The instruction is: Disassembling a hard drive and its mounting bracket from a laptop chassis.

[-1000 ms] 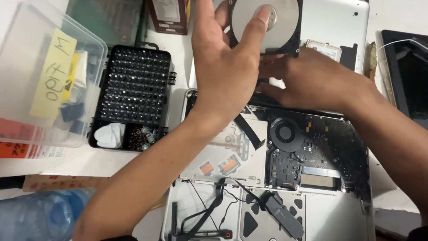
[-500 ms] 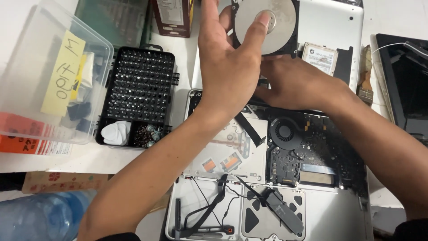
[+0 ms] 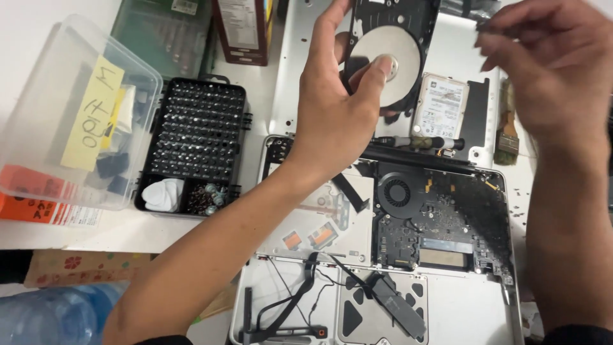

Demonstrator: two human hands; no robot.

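The left hand [image 3: 335, 108] grips an opened hard drive [image 3: 389, 51] above the opened laptop [image 3: 383, 255]: the fingers close around the drive's black frame, and one fingertip [image 3: 382, 62] rests on the shiny platter near its hub. The right hand [image 3: 549, 70] hovers beyond the laptop's far right corner (blurred), fingers loosely curled and close together; whether they pinch anything cannot be told. A sealed silver hard drive [image 3: 440, 105] lies just behind the laptop, beside the held drive. A black screwdriver bit case [image 3: 195, 144] sits left of the laptop, and a clear plastic box [image 3: 70, 108] lies further left.
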